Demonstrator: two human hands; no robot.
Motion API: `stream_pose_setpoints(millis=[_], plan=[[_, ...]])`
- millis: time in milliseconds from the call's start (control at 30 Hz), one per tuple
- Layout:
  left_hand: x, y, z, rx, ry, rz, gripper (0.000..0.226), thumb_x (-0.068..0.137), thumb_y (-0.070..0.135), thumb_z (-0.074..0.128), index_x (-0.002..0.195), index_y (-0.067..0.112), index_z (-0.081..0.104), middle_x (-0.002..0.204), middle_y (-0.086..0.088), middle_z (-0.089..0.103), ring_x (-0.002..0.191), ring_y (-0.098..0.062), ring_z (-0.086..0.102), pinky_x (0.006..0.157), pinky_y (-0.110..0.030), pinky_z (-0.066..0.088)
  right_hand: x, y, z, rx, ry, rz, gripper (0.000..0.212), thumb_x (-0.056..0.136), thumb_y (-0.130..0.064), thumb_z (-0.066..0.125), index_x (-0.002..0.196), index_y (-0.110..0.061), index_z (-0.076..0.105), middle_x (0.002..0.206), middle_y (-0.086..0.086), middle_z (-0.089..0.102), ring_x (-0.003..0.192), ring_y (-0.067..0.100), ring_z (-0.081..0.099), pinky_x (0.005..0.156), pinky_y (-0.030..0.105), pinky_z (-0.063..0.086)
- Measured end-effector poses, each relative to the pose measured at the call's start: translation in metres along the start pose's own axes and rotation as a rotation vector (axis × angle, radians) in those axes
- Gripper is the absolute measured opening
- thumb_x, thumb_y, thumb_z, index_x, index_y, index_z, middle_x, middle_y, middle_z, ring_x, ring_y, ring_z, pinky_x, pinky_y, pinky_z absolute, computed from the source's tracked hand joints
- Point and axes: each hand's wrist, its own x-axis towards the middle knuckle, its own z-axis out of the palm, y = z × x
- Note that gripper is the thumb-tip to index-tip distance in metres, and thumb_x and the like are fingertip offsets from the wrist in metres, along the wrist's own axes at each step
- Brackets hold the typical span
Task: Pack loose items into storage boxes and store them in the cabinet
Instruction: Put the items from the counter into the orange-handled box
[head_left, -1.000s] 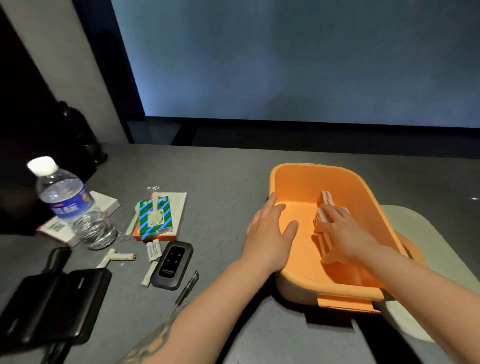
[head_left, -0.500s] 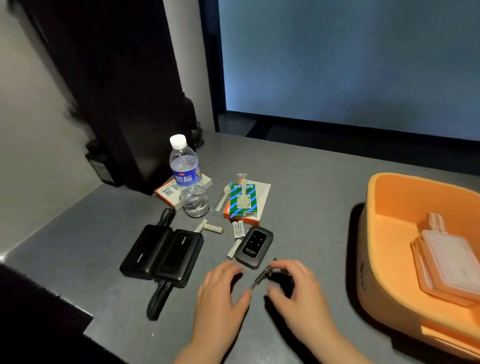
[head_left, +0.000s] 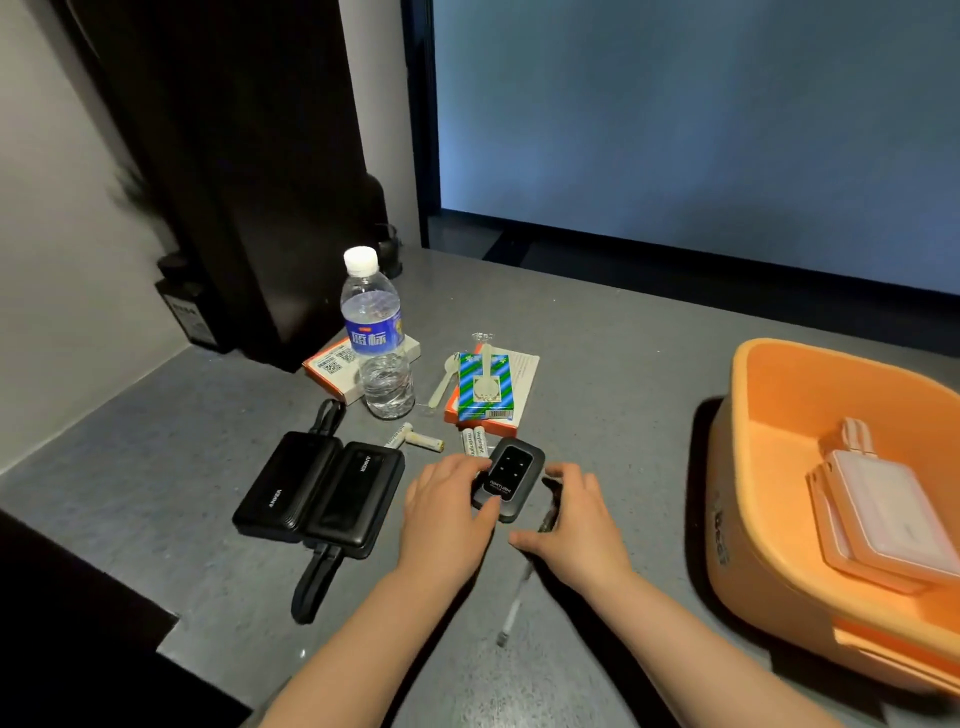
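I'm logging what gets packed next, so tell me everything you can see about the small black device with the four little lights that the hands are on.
The small black device is a rounded, glossy, plastic-looking slab with a grey rim, four faint icons on top and small print near its lower edge. It lies on the grey table. The left hand grips its left side, thumb at the lower edge; the right hand is beside it, holding a pen.

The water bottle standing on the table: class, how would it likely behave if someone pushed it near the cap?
The water bottle is tall, narrow and upright, so a high push would probably tip it. It looks only partly full near the bottom, so likely light. Being round, it might roll toward the batteries once down.
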Motion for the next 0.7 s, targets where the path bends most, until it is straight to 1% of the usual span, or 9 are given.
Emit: stream_pose_setpoints(millis=[100,167,233,267,300,367,500,600,700], plan=[[0.016,0.006,0.021,0.134,-0.14,0.034,0.066,0.09,0.051,0.051,0.145,0.022,0.032,0.152,0.001,0.029,0.141,-0.017,0.02,0.116,-0.031,0.011,-0.005,0.009,-0.012,0.009,0.011,-0.01,0.064,0.07,-0.024,0.083,0.121,-0.025,0.044,0.119,-0.005,0.046,0.093,0.01,0.054,0.075,0.025,0.042],[0.016,0.006,0.035,0.216,-0.209,0.053,0.078,0.09,0.058,0.045,0.15,0.018,0.017,0.159,-0.002,0.014,0.146,-0.017,0.006,0.119,-0.034,-0.002,-0.011,0.017,-0.019,-0.068,0.026,-0.023,0.046,0.075,-0.026,0.079,0.109,-0.024,0.048,0.107,-0.007,0.05,0.084,0.009,0.048,0.07,0.023,0.037],[0.013,0.004,0.045,0.244,-0.184,0.067,0.079,0.091,0.059,0.041,0.151,0.018,0.011,0.16,-0.002,0.009,0.147,-0.017,0.002,0.116,-0.032,-0.01,-0.019,0.023,-0.024,-0.176,0.038,-0.004,0.032,0.079,-0.033,0.074,0.095,-0.025,0.048,0.093,-0.009,0.053,0.082,0.012,0.048,0.065,0.025,0.031],[0.012,0.004,0.047,0.246,-0.154,0.079,0.077,0.091,0.058,0.042,0.151,0.018,0.012,0.159,-0.001,0.011,0.146,-0.017,0.004,0.116,-0.031,-0.01,-0.022,0.026,-0.026,-0.199,0.039,0.022,0.027,0.081,-0.034,0.071,0.091,-0.025,0.047,0.09,-0.007,0.056,0.083,0.015,0.051,0.064,0.027,0.031],[0.011,0.004,0.048,0.241,-0.124,0.092,0.074,0.091,0.056,0.044,0.15,0.019,0.017,0.157,-0.001,0.017,0.145,-0.017,0.008,0.117,-0.031,-0.007,-0.025,0.027,-0.027,-0.205,0.038,0.05,0.023,0.082,-0.034,0.069,0.089,-0.025,0.048,0.089,-0.006,0.059,0.084,0.017,0.054,0.064,0.029,0.033],[0.013,0.007,0.049,0.243,-0.077,0.117,0.067,0.09,0.052,0.048,0.145,0.02,0.028,0.15,0.002,0.029,0.139,-0.017,0.02,0.117,-0.031,0.006,-0.03,0.027,-0.03,-0.193,0.035,0.092,0.016,0.085,-0.032,0.065,0.087,-0.024,0.051,0.087,-0.004,0.063,0.085,0.019,0.058,0.064,0.03,0.037],[0.014,0.015,0.049,0.344,-0.036,0.115,0.059,0.088,0.055,0.05,0.136,0.023,0.038,0.137,0.003,0.043,0.124,-0.019,0.035,0.102,-0.03,0.027,-0.035,0.019,-0.042,-0.047,0.082,0.155,0.01,0.088,-0.029,0.061,0.084,-0.021,0.055,0.078,-0.005,0.061,0.08,0.015,0.057,0.065,0.029,0.039],[0.011,0.017,0.049,0.317,-0.051,0.091,0.058,0.087,0.05,0.056,0.136,0.022,0.042,0.128,0.0,0.051,0.117,-0.022,0.04,0.095,-0.033,0.034,-0.046,0.007,-0.062,0.076,0.175,0.106,0.008,0.09,-0.03,0.059,0.085,-0.025,0.055,0.071,-0.011,0.057,0.072,0.007,0.053,0.066,0.025,0.04],[0.006,0.025,0.048,0.163,-0.067,0.048,0.06,0.084,0.037,0.066,0.136,0.018,0.045,0.123,-0.007,0.054,0.111,-0.028,0.04,0.094,-0.041,0.037,-0.062,-0.009,-0.088,0.232,0.257,0.002,0.007,0.087,-0.031,0.063,0.087,-0.024,0.06,0.069,-0.01,0.057,0.067,0.003,0.053,0.069,0.024,0.047]])
